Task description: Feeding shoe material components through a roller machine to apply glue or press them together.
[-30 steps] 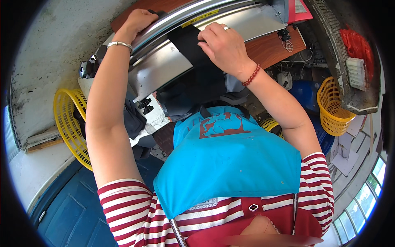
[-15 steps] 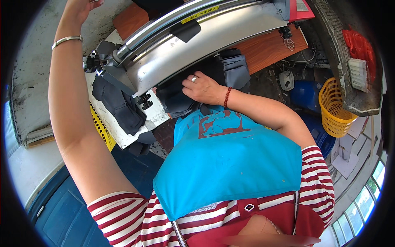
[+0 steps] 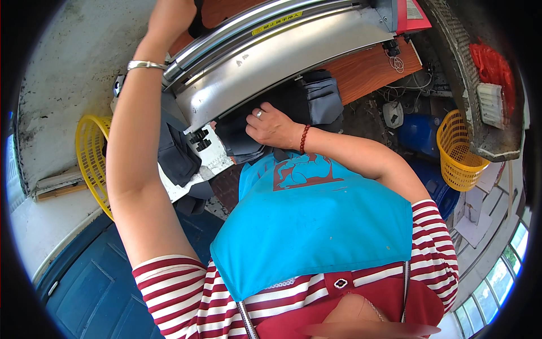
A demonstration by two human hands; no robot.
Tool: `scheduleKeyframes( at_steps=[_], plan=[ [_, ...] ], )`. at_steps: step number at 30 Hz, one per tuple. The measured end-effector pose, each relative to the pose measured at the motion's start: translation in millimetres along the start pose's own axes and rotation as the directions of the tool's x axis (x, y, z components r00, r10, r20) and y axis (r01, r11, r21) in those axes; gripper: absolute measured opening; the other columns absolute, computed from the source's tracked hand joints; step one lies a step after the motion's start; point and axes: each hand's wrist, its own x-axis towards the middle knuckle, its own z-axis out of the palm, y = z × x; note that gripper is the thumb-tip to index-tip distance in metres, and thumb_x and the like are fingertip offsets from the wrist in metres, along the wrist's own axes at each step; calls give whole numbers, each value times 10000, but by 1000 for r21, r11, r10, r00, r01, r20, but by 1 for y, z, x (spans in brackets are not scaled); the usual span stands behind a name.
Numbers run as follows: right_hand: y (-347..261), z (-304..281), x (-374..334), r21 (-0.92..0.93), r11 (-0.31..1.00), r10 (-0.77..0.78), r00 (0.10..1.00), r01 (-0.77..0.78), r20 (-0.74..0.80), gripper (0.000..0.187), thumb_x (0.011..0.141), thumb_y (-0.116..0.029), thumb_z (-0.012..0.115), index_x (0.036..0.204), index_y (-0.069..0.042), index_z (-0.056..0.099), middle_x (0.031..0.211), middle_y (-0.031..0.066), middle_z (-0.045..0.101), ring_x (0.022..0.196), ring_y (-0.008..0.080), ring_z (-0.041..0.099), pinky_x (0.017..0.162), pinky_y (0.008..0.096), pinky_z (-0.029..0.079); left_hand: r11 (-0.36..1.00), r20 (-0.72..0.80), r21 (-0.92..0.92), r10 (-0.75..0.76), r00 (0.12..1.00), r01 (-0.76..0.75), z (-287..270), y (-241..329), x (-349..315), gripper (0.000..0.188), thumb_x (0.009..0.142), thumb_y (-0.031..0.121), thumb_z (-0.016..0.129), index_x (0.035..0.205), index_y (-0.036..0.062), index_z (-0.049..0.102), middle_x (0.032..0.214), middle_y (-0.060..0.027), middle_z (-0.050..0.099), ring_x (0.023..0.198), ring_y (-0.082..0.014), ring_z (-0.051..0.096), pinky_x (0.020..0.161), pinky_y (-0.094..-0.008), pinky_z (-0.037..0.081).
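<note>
A metal roller machine (image 3: 254, 73) with a slanted steel plate spans the top of the view. My left hand (image 3: 174, 17) reaches past its left end at the upper edge, beside a dark patch of material. Its fingers are largely hidden. My right hand (image 3: 272, 126) rests on a stack of dark flat pieces (image 3: 243, 140) in front of the plate. Its fingers are curled closed against the stack, and what they grip, if anything, is hidden. More dark grey layered pieces (image 3: 324, 101) lie just right of that hand.
Another dark pile (image 3: 176, 155) lies by black knobs (image 3: 200, 139) at left. Yellow baskets stand at left (image 3: 90, 152) and right (image 3: 460, 152). A brown wooden board (image 3: 375, 65) is under the machine. Blue containers (image 3: 418, 133) and loose cables sit at right.
My left arm has swung right, over the machine's left end. A dark piece that lay on the steel plate is gone from it. My right hand has shifted slightly left.
</note>
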Motion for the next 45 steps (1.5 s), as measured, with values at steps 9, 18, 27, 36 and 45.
scheduleKeyframes(
  at_steps=[9, 18, 27, 36, 45],
  plan=[
    [32, -73, 9, 687, 616, 412, 901, -386, 136, 164, 820, -167, 751, 897, -75, 639, 908, 57, 643, 832, 229, 635, 769, 363, 496, 928, 358, -137, -281, 890, 348, 43, 12, -26, 291, 889, 240, 574, 981, 33, 757, 951, -191, 728, 872, -327, 685, 848, -391, 514],
    [107, -91, 50, 753, 126, 745, 563, -646, 359, 187, 902, -117, 708, 1023, -11, 613, 831, 92, 714, 776, 178, 690, 712, 310, 543, 855, 550, -86, -387, 740, 511, 30, 32, -26, 638, 990, 518, 464, 1040, -66, 717, 987, -238, 715, 911, -327, 678, 892, -399, 480],
    [104, -112, 19, 110, 929, 369, 897, -353, -243, 182, 782, -89, 775, 911, -88, 647, 878, 65, 652, 793, 250, 649, 667, 380, 515, 630, 532, -219, -563, 633, 745, 46, 5, -13, 300, 915, 231, 685, 1141, 34, 705, 942, -78, 723, 694, -126, 647, 686, -293, 524],
    [24, -24, 1, 141, 982, 129, 991, -125, -20, 199, 774, -273, 726, 793, -112, 611, 866, 36, 573, 892, 221, 616, 776, 372, 496, 395, 266, -519, -769, 582, 758, -47, 3, 31, 125, 918, 54, 527, 981, 66, 635, 851, -67, 603, 734, -185, 558, 575, -350, 443],
    [20, -6, -10, 92, 996, -6, 1000, 5, 14, 80, 801, -194, 592, 761, -128, 612, 863, 31, 566, 882, 208, 588, 769, 357, 456, 528, -40, -723, -675, 737, 445, -125, 34, 22, 480, 943, 0, 409, 1383, 104, 568, 949, -58, 623, 758, -168, 579, 579, -341, 457]
  ],
)
